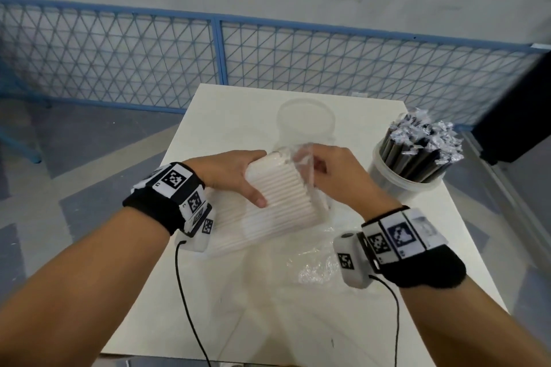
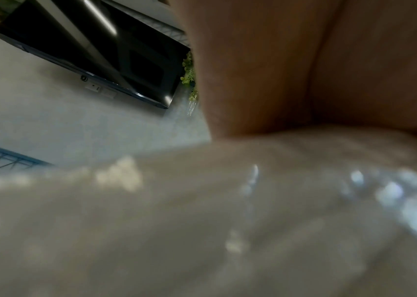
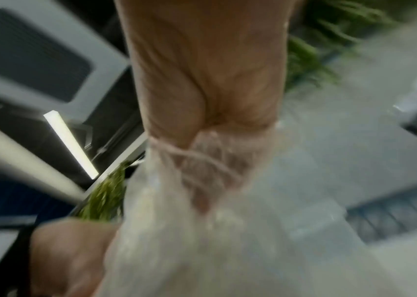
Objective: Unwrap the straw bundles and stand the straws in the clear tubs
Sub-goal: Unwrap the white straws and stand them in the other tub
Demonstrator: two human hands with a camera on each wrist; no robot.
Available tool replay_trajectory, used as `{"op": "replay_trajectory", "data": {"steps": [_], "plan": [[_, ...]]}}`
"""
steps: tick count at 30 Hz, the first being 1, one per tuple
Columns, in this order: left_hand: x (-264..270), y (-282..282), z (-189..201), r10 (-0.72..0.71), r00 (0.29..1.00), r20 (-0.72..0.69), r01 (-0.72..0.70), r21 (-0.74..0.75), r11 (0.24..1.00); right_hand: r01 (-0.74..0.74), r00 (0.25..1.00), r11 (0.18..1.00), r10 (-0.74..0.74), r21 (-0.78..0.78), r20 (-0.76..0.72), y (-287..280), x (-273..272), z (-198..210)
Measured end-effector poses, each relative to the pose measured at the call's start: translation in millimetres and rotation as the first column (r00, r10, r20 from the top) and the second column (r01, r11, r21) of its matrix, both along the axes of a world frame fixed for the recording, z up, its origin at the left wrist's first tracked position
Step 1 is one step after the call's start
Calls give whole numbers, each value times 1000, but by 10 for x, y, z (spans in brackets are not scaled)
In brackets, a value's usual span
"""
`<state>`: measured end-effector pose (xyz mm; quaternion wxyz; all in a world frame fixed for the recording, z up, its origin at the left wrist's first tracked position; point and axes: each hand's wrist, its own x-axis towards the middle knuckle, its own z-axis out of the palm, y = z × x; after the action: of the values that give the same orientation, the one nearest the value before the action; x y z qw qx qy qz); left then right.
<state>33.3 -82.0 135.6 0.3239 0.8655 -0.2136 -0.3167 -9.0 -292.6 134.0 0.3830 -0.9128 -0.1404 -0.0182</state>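
Observation:
A bundle of white straws (image 1: 280,194) lies tilted over the middle of the white table (image 1: 357,322). My left hand (image 1: 235,179) grips it from the left, thumb across the top. My right hand (image 1: 331,176) pinches the clear plastic wrap (image 1: 301,158) at the bundle's far end. In the right wrist view the wrap (image 3: 202,231) stretches from my fingers, blurred. The left wrist view shows the bundle (image 2: 202,221) as a pale blur under my palm. An empty clear tub (image 1: 305,122) stands behind. A second tub (image 1: 402,176) at the right holds black straws (image 1: 417,146).
Crumpled clear plastic (image 1: 316,265) lies on the table near my right wrist. A blue wire fence (image 1: 220,50) runs behind the table. A dark object (image 1: 518,116) stands at the right edge. Wrist camera cables hang over the table's near edge.

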Motion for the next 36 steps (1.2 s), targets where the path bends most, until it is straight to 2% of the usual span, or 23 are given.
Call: {"op": "replay_trajectory", "data": {"steps": [2,3,5,8,11,14,18,20,22,24,25,27,29,30,32,34,36], "plan": [[0,-15,-13,-19,998,-56,17,-24,1000,-15,999,971,23,237,-32,2,-33,-32],[1,-23,-17,-33,996,-86,29,-46,999,-23,998,954,39,297,-48,10,-60,-21],[-1,-34,-29,-73,985,-157,62,-78,995,-68,991,950,98,306,-86,13,-107,-53],[0,-52,-76,-153,957,-248,137,-82,987,-101,963,967,155,235,-222,26,-175,-107],[6,-98,-164,-210,930,-303,197,-72,978,-55,954,983,104,177,-281,85,-208,-210],[13,-167,-258,-240,934,-266,245,-16,969,14,974,998,2,69,-224,153,-288,-336],[19,-235,-393,-245,954,-173,260,70,963,51,986,998,-56,-35,-158,148,-355,-552],[19,-248,-461,-232,967,-106,235,17,972,94,983,995,-89,23,-158,131,-357,-623],[-1,-243,-522,-161,987,-30,159,-58,986,159,976,970,-127,181,-177,159,-367,-629],[-26,-242,-588,-117,991,63,122,-77,990,211,963,925,-140,317,-233,146,-337,-686],[-42,-249,-614,-111,989,98,118,-76,990,259,948,871,-146,417,-283,151,-324,-722],[-65,-273,-643,-109,984,139,120,-80,989,411,874,690,-113,596,-473,196,-287,-711],[-87,-279,-661,-91,983,160,105,-82,991,529,807,562,-100,636,-583,187,-266,-736],[-91,-273,-685,-61,984,166,77,-93,993,507,820,564,-81,652,-567,185,-262,-722],[-90,-256,-749,37,980,195,-6,-161,987,368,896,664,-68,651,-438,203,-257,-739],[-94,-257,-819,151,961,233,-88,-261,961,323,934,758,-156,567,-323,207,-252,-801],[-102,-276,-878,251,928,277,-146,-350,925,265,952,840,-151,473,-264,205,-249,-825]]}}
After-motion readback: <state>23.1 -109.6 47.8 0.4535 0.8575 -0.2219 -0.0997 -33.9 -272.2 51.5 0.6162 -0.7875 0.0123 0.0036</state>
